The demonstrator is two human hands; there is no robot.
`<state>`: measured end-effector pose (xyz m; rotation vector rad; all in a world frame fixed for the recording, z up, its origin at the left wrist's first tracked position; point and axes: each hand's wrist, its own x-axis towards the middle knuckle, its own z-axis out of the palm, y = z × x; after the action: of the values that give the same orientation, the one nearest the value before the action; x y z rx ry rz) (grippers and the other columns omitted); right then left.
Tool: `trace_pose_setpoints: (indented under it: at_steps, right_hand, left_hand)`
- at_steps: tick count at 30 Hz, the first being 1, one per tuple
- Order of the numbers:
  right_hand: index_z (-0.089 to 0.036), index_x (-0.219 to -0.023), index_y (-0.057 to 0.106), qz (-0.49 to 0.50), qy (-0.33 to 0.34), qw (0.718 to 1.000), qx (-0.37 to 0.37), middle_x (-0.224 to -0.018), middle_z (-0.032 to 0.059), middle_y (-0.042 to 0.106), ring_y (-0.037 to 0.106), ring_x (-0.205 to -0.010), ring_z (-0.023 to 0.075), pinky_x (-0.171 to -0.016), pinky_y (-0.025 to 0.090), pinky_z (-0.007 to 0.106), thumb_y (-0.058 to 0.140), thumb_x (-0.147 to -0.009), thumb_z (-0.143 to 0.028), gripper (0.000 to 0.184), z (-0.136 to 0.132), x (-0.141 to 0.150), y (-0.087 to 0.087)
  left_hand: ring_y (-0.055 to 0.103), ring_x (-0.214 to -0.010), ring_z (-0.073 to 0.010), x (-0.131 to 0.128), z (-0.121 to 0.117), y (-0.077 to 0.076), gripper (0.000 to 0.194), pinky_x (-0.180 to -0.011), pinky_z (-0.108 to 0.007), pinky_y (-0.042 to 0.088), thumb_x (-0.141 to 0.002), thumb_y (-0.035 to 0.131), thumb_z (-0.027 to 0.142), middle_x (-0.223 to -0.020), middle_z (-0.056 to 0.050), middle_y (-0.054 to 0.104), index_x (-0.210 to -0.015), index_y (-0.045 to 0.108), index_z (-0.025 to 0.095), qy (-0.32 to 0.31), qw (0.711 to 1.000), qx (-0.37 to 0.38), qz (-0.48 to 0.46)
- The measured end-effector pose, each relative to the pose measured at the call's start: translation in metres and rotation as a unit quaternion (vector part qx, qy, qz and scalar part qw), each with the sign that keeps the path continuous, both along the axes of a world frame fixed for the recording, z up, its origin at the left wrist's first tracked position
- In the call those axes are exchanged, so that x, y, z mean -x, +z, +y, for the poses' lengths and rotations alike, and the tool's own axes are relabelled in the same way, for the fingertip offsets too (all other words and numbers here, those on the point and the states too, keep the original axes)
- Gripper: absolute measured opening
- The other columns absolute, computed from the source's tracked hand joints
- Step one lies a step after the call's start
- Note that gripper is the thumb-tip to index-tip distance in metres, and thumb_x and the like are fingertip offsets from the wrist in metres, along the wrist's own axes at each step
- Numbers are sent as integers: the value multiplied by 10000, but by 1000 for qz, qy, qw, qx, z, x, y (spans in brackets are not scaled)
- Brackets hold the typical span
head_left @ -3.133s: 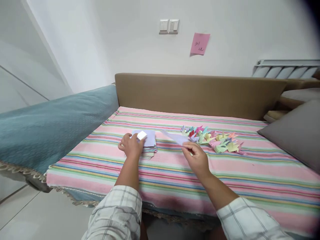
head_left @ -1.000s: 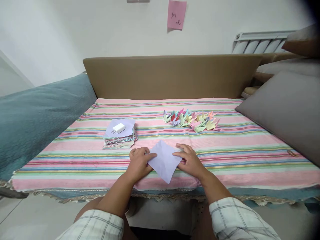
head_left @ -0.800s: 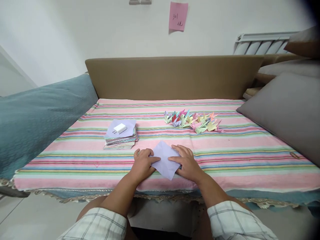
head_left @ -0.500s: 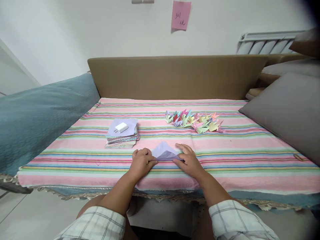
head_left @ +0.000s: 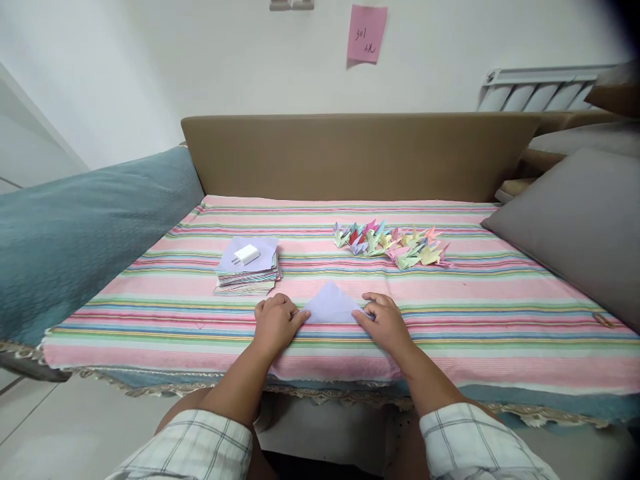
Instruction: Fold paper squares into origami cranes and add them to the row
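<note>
A lilac sheet of origami paper (head_left: 331,305), folded to a triangle, lies flat on the striped cloth with its point away from me. My left hand (head_left: 277,321) pinches its left corner, thumb on top and fingers curled. At the right corner, my right hand (head_left: 384,321) grips the paper between thumb and fingers. Left of and beyond the hands stands a stack of coloured paper (head_left: 247,281), with a white plug adapter (head_left: 247,254) lying on its top lilac sheet. Several folded paper cranes (head_left: 390,243) in many colours sit grouped farther back on the right.
The striped cloth (head_left: 165,333) covers a sofa seat with a brown backrest (head_left: 350,157) behind. A blue-covered armrest (head_left: 95,233) bounds the left, a grey cushion (head_left: 575,220) the right. A small brown object (head_left: 603,321) lies near the cushion.
The lilac paper, raised and creased in its middle before, now lies flat as a smooth triangle. Both hands have spread slightly apart toward its corners. The view has shifted a little.
</note>
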<state>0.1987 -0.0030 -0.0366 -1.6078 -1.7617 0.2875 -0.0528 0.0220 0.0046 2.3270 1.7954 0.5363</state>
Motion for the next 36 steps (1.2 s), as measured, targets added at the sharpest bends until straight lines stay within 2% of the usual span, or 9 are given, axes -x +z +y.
trace_pose_setpoints:
  at_steps: [7,11,13,16,18,20,25,30,36]
  right_hand:
    - [-208,-519,505,-1,-21,1000,6,-1084,82,615,509,-1059,280,-880,404,463,614,-744,-399,315,0,1,0]
    - [-207,-527,493,-11,-26,1000,10,-1088,81,613,510,-1058,277,-882,399,455,637,-728,-380,303,0,2,1]
    - [-206,-536,494,-16,-31,999,12,-1087,80,612,509,-1058,275,-879,398,446,643,-723,-375,293,0,3,1]
    - [-207,-546,499,-23,-36,999,7,-1083,78,612,510,-1057,268,-876,401,426,640,-721,-383,286,0,5,2]
    - [-206,-547,496,-29,-39,999,5,-1082,80,613,511,-1058,264,-884,399,417,634,-726,-388,290,0,5,2]
    - [-207,-551,492,-37,-41,998,3,-1080,82,614,513,-1059,262,-893,395,415,629,-731,-385,288,0,5,2]
    - [-218,-717,548,-47,-41,998,2,-1092,74,617,528,-1038,267,-878,404,430,643,-710,-410,214,-2,6,2]
    - [-219,-1091,534,-42,-27,999,-1,-1191,90,576,501,-1110,289,-934,382,474,653,-674,-389,466,-3,4,-1]
    - [-201,-1087,549,24,32,999,13,-1258,107,520,447,-1207,254,-1019,347,437,541,-686,-225,402,1,-16,-11]
  left_hand:
    - [535,-874,-231,-1,1,-1,327,-889,-436,332,-777,591,488,-832,-48,581,-646,625,190,3,998,-31,62]
    - [520,-994,-274,-6,-3,0,215,-968,-488,296,-757,648,403,-984,-78,604,-874,646,222,6,993,-94,75]
    - [495,-1084,-280,-12,-6,-4,238,-996,-482,296,-807,602,314,-1130,-88,596,-1033,626,242,-49,985,-142,83]
    - [423,-1236,-253,-25,-14,-17,289,-1038,-438,303,-902,449,251,-1339,-64,506,-1158,582,239,-201,956,-190,102]
    - [367,-1300,-253,-35,-22,-27,354,-1082,-445,258,-904,451,335,-1385,-71,465,-1224,540,210,-263,936,-207,107]
    - [303,-1344,-273,-42,-30,-35,578,-1101,-455,232,-865,465,504,-1440,-94,389,-1335,431,169,-297,927,-187,130]
    - [294,-1352,-279,-46,-36,-42,753,-1098,-461,235,-829,382,650,-1455,-101,359,-1399,334,160,-292,936,-128,148]
    - [319,-1340,-280,-46,-34,-39,749,-1091,-461,247,-810,435,642,-1447,-111,371,-1387,353,171,-286,942,-114,134]
    - [325,-1336,-288,-47,-36,-36,727,-1087,-465,253,-798,469,636,-1447,-103,372,-1361,394,183,-283,946,-96,125]
